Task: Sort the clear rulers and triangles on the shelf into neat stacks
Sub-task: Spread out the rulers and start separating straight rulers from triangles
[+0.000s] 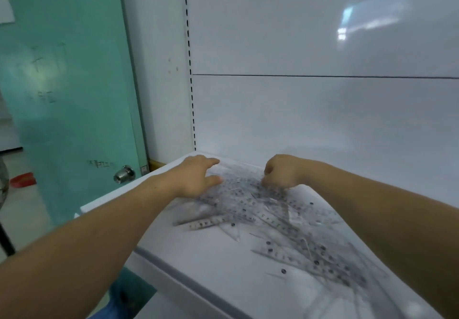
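Note:
A loose, blurred heap of clear rulers and triangles (268,217) with dark printed marks sprawls across the white shelf (198,264), from the back left corner toward the front right. My left hand (196,176) lies flat on the heap's far left end, fingers spread and pointing right. My right hand (283,171) is curled at the heap's far end, its fingertips pinched down into the rulers. Whether it grips a single piece is hidden by the knuckles and blur.
The shelf's white back panel (323,110) rises right behind the hands, with a slotted upright (191,82) at its left. A teal door (67,82) with a metal knob (125,174) stands left of the shelf. The shelf's front edge (173,276) runs diagonally.

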`<state>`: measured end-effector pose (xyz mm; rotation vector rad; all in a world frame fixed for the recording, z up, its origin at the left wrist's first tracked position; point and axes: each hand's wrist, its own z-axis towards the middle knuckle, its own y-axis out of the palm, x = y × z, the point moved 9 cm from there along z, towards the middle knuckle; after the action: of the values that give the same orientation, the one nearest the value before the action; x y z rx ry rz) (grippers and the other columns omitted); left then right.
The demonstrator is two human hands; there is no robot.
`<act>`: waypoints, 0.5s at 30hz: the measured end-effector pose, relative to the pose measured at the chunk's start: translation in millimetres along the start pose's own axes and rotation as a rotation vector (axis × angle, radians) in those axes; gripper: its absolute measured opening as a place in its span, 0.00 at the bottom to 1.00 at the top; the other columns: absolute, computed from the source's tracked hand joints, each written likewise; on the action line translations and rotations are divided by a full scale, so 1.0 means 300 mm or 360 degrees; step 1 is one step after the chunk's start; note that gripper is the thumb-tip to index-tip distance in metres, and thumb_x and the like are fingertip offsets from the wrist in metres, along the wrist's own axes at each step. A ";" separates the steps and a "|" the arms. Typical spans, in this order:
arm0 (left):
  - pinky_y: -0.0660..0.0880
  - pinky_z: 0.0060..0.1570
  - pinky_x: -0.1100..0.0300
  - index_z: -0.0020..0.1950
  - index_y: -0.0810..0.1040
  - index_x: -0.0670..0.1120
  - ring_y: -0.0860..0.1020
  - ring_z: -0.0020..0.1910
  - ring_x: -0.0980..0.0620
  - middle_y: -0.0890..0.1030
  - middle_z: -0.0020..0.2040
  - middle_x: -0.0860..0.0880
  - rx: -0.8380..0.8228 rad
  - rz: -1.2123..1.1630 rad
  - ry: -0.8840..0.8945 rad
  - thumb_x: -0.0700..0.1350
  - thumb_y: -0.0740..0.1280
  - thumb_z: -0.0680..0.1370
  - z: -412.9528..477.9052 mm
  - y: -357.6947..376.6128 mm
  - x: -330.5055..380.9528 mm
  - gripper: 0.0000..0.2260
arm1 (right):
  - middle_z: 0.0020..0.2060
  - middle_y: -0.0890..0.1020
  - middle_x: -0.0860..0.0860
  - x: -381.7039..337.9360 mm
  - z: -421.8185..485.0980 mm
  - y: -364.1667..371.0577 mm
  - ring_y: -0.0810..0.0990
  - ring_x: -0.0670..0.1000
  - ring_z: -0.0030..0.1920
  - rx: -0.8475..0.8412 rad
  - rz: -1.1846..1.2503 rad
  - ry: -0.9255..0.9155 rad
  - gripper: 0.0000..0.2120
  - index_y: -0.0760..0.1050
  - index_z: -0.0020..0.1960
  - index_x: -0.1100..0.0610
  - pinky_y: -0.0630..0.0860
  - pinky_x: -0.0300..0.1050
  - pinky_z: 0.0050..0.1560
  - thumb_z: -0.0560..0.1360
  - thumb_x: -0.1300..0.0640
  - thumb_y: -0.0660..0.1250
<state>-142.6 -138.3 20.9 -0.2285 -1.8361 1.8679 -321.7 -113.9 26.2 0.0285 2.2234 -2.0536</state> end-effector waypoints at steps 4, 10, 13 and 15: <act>0.61 0.70 0.51 0.74 0.63 0.48 0.63 0.71 0.43 0.64 0.73 0.44 -0.0131 0.0198 0.0061 0.55 0.54 0.82 0.085 0.057 -0.051 0.22 | 0.40 0.76 0.60 0.032 -0.029 0.024 0.70 0.54 0.38 0.0041 0.0084 0.0240 0.17 0.73 0.41 0.65 0.68 0.45 0.38 0.78 0.53 0.56; 0.64 0.66 0.49 0.67 0.72 0.50 0.65 0.66 0.44 0.67 0.66 0.45 -0.0077 0.0179 0.0309 0.57 0.57 0.80 0.129 0.048 -0.053 0.19 | 0.61 0.75 0.59 0.043 -0.154 0.034 0.74 0.58 0.59 0.0193 0.0097 0.0551 0.19 0.73 0.62 0.64 0.71 0.49 0.59 0.80 0.52 0.55; 0.70 0.61 0.53 0.62 0.75 0.49 0.72 0.59 0.47 0.74 0.64 0.47 -0.0114 0.0011 0.0438 0.57 0.60 0.78 0.129 0.055 -0.049 0.17 | 0.66 0.72 0.58 0.035 -0.216 0.048 0.71 0.57 0.65 0.0241 0.0107 0.0663 0.20 0.70 0.67 0.62 0.68 0.48 0.64 0.80 0.52 0.55; 0.71 0.59 0.53 0.61 0.75 0.48 0.73 0.58 0.47 0.74 0.63 0.46 -0.0097 -0.0034 0.0475 0.57 0.61 0.78 0.122 0.054 -0.046 0.17 | 0.69 0.70 0.57 0.032 -0.250 0.057 0.69 0.56 0.68 0.0255 0.0121 0.0712 0.22 0.68 0.70 0.60 0.65 0.47 0.66 0.80 0.50 0.55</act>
<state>-151.4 -176.4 4.6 -0.4795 -1.6842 1.6623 -335.0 -38.5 14.0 0.6343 2.2250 -2.3610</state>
